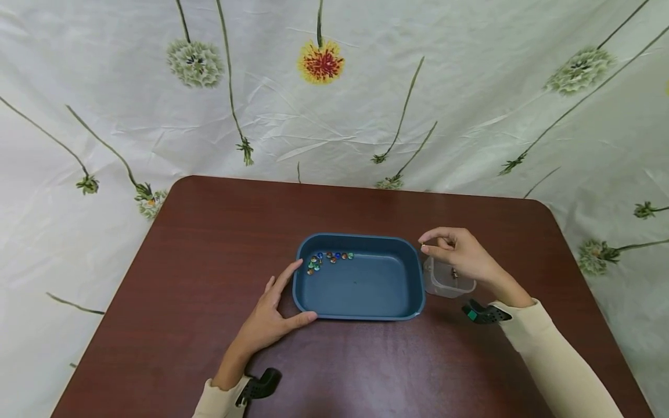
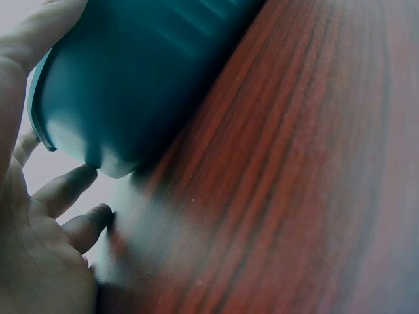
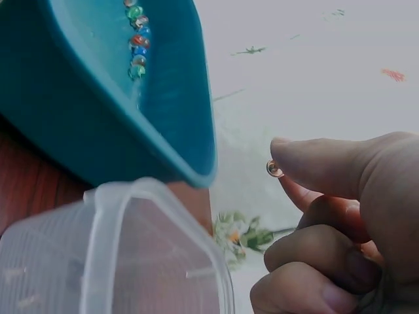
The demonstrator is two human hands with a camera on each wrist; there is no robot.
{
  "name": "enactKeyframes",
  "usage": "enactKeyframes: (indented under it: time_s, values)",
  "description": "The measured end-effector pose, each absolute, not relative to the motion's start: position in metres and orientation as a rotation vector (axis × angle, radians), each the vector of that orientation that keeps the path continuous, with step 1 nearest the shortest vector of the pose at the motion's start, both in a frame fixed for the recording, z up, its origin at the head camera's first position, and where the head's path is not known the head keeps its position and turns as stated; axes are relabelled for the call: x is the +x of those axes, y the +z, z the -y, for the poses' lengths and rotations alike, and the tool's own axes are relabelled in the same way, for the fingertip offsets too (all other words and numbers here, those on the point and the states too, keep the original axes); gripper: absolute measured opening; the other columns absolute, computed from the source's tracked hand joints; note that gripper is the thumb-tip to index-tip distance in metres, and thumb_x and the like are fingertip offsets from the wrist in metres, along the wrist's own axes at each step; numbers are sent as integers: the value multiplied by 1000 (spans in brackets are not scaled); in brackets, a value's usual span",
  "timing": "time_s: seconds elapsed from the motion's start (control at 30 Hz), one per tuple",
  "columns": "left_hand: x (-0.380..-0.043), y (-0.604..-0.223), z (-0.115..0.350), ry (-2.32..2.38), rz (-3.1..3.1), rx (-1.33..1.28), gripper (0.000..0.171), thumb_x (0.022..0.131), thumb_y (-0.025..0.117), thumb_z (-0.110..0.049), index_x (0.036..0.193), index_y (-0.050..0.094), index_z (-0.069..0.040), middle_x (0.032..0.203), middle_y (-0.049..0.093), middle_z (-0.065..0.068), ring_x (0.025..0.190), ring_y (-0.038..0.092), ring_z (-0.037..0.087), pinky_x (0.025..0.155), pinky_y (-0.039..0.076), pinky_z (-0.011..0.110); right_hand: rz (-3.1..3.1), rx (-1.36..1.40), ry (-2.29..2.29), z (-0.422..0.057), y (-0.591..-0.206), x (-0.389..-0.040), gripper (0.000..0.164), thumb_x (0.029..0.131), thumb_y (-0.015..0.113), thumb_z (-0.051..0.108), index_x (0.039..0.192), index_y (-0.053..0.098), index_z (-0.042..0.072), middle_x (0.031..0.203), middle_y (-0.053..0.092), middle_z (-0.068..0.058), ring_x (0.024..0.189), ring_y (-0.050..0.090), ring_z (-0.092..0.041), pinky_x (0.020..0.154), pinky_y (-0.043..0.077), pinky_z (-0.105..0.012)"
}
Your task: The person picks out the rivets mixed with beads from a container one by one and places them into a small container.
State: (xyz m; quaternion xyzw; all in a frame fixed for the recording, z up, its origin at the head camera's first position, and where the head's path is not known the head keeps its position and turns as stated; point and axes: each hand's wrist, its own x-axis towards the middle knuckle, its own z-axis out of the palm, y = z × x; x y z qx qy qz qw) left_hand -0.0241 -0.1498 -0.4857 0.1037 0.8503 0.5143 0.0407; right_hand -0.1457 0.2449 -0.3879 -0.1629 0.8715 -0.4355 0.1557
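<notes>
A blue rectangular tray (image 1: 360, 296) lies on the table, with several coloured glass marbles (image 1: 317, 261) along its far left inside. My left hand (image 1: 266, 319) rests at the tray's left front corner, fingers spread. Its thumb touches the front edge and the index finger the left rim; in the left wrist view, other fingers come near the outer wall. My right hand (image 1: 460, 255) is raised over a clear plastic box (image 1: 441, 287) by the tray's right end. Between thumb and index finger it pinches one small amber-looking marble (image 3: 273, 169). A few small brownish items (image 1: 454, 273) show inside the box.
The brown table (image 1: 235, 232) has rounded far corners. Behind it hangs a white cloth (image 1: 355, 104) with a flower print. A dark strap device sits on each wrist, below cream sleeves.
</notes>
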Motion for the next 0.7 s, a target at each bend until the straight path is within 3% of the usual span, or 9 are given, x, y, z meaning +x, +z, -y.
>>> enactKeyframes:
  time_s: [0.23,0.7]
  values:
    - [-27,-491,149,1575,-2615,352,101,81,83,-40,161,21,-32,164,26,-8,151,30,27,124,-2,60,-2524,-391,-1231,-263,-391,-138,30,96,70,23,117,69,1,58,27,4,52,32,-13,52,38,-29]
    - [-26,-490,149,1569,-2618,335,101,81,83,-40,161,21,-33,164,25,-8,151,29,28,124,-1,61,-2567,-370,-1222,-288,-396,-128,27,95,71,19,114,70,-1,61,28,4,49,26,-8,41,28,-30]
